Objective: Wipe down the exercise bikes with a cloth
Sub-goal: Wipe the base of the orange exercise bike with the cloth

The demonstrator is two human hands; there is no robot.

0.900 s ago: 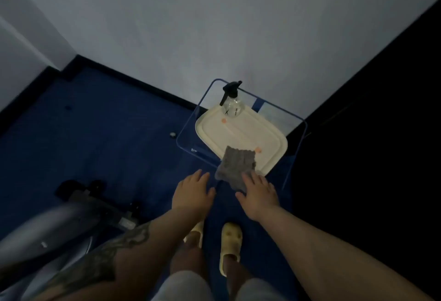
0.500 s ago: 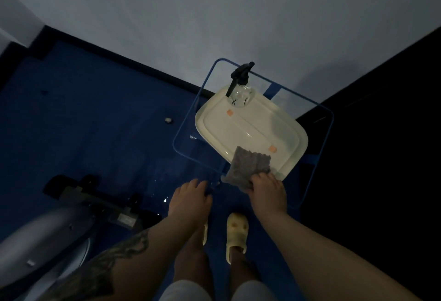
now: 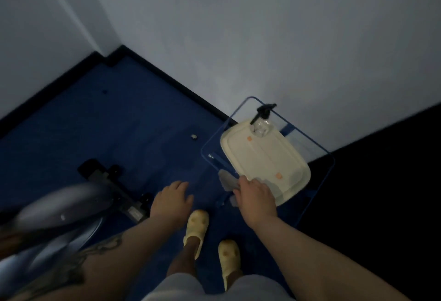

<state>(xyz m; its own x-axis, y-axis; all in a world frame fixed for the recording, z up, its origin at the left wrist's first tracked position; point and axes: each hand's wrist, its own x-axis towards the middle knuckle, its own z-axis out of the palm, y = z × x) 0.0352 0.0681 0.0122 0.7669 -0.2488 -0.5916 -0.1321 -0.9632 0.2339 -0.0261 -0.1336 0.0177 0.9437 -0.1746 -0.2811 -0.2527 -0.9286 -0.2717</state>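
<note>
Grey cloth (image 3: 228, 179) is bunched in the right hand (image 3: 255, 196), whose fingers curl over it at the near left corner of the cream tray (image 3: 267, 157). The cloth pokes out to the left of the knuckles, off the tray's edge, and is blurred. The tray lies on a clear table (image 3: 330, 162) with a blue edge, against the white wall (image 3: 262, 38). At the tray's far end stands a spray bottle (image 3: 262, 124), upright, with a black trigger head. Two small orange marks show on the tray's top.

The left hand (image 3: 170, 199) hangs well to the left of the tray, palm down, fingers loosely spread, holding nothing and touching nothing. Farther left of the tray, low on the blue floor (image 3: 119, 121), sits the bike (image 3: 59, 205): a blurred grey body and a black foot bar. Below the tray are two feet in yellow clogs (image 3: 196, 229). A small pale object (image 3: 194, 136) lies on the floor just left of the table.
</note>
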